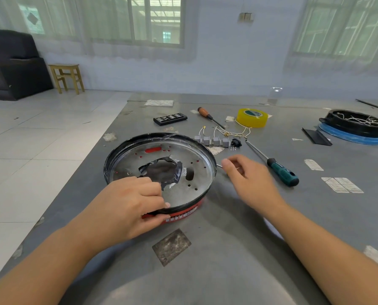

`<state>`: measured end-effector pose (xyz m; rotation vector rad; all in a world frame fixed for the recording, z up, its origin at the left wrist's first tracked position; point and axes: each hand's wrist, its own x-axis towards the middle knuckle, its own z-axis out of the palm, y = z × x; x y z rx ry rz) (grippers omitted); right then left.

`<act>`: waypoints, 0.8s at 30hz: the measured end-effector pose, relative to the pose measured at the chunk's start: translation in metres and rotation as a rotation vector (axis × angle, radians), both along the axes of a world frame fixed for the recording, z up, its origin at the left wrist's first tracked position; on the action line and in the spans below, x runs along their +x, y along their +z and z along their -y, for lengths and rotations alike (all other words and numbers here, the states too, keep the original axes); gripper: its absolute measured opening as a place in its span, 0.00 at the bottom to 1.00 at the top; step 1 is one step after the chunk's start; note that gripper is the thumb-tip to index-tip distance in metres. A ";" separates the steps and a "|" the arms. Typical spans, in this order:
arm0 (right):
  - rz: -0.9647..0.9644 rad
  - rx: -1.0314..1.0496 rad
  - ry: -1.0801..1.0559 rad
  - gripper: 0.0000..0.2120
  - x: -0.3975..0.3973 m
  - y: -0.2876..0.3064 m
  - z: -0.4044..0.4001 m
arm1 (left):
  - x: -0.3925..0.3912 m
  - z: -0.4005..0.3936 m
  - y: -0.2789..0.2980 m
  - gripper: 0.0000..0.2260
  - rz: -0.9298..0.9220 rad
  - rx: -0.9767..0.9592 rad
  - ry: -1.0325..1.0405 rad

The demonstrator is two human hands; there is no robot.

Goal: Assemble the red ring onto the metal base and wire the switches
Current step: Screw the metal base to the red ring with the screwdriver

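On the grey table [238,249] the metal base [161,166] sits atop the red ring [183,213]. The left hand [135,205] grips both at the near edge; the right hand [247,177] hovers beside them, fingers loosely curled, holding nothing. Seating likely needs steady, even pressure around the rim. The switches [214,140] lie just behind.

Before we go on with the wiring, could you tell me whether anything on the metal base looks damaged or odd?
Yes: the centre opening of the metal base is ragged, ringed with torn black tape and crumpled foil-like bits instead of a clean edge. The left hand grips the near rim over the red ring.
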<state>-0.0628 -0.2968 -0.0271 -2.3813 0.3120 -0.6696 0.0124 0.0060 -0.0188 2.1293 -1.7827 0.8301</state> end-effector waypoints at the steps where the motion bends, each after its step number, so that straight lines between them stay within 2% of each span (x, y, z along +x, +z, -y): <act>1: -0.069 0.153 0.019 0.27 0.003 0.000 -0.010 | 0.000 0.001 -0.001 0.14 0.030 -0.006 -0.005; 3: -0.176 0.365 0.067 0.38 0.013 0.000 -0.021 | 0.001 0.001 -0.001 0.13 0.088 -0.022 0.000; 5: -0.239 0.652 0.170 0.44 0.022 0.005 -0.024 | 0.002 0.001 -0.002 0.13 0.128 -0.039 0.004; 7: -0.313 0.923 0.318 0.38 0.029 0.012 -0.023 | 0.004 -0.001 -0.003 0.12 0.168 -0.037 -0.004; 9: -0.368 0.997 0.375 0.29 0.032 0.018 -0.023 | 0.008 -0.004 -0.003 0.13 0.220 -0.026 0.013; 13: -0.288 1.081 0.245 0.17 0.042 0.015 -0.036 | 0.019 -0.009 -0.007 0.12 0.266 -0.084 0.135; 17: -0.135 1.225 0.192 0.10 0.046 0.007 -0.050 | 0.025 -0.012 -0.012 0.15 0.134 -0.262 0.377; 18: -0.095 1.282 0.193 0.09 0.046 0.005 -0.054 | 0.023 -0.009 -0.013 0.22 0.046 -0.347 0.446; 20: -0.022 1.405 0.221 0.12 0.047 0.002 -0.063 | 0.017 -0.003 -0.015 0.38 -0.276 -0.570 0.497; 22: 0.037 1.515 0.232 0.14 0.050 -0.001 -0.074 | 0.008 0.011 -0.016 0.48 -0.787 -0.842 0.412; 24: 0.093 1.556 0.212 0.16 0.053 -0.004 -0.086 | 0.005 0.028 -0.017 0.54 -1.393 -1.061 0.201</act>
